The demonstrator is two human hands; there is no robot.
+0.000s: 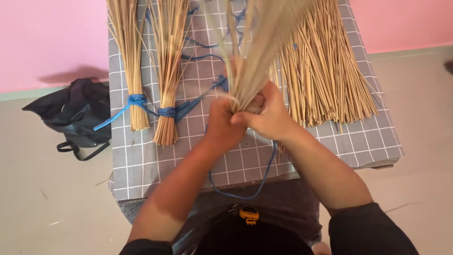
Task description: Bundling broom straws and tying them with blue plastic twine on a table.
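gripping one upright straw bundle [257, 52], left hand [222, 125] and right hand [269, 118] both closed tight around its base

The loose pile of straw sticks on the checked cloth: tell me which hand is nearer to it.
Right. The right hand sits just beside the loose straw pile; the left hand is farther off, on its far side.

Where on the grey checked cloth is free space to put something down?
Free: the near-left corner of the grey checked cloth, below the two blue-tied straw bundles. Crowded: the far side, the loose straw pile at right, and where both hands work.
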